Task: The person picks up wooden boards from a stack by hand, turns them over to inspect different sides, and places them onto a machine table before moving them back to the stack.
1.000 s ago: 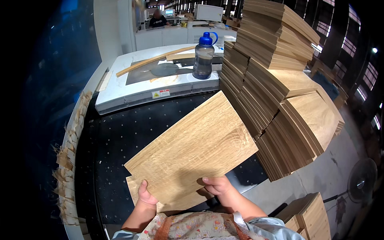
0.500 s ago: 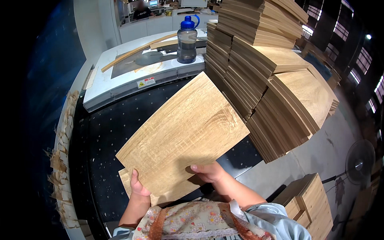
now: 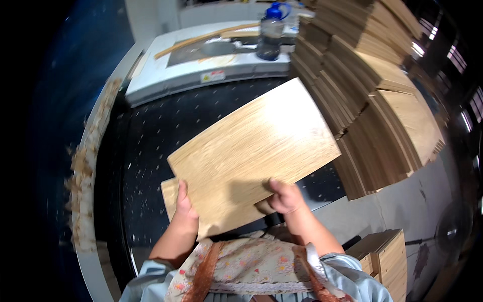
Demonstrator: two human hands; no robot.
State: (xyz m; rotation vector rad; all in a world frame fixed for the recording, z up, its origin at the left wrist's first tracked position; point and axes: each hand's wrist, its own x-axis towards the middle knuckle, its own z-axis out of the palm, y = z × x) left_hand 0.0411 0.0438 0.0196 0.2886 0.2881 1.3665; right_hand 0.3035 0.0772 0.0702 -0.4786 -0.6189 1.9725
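Note:
Both my hands hold a light wood-grain board (image 3: 251,156), tilted above a black work surface. Under its left end a second wood-grain board (image 3: 169,194) sticks out, mostly hidden by the upper one. My left hand (image 3: 186,204) is closed round the left end, its thumb on top and its fingers out of sight below. At the near long edge, my right hand (image 3: 285,196) grips with the thumb over the top face. Bright light glares off the far right part of the upper board.
The black work surface (image 3: 146,151) is dotted with small pale spots. Behind it, a white table (image 3: 151,83) bears a blue-capped water bottle (image 3: 270,38) and a wood strip (image 3: 201,40). Tall stacks of boards (image 3: 372,136) rise at right. A wooden cabinet (image 3: 392,256) and a fan (image 3: 451,231) stand lower right.
My view has shifted, so the surroundings sit higher and further right in the picture. The boards have turned slightly and catch more glare; both hands keep their hold.

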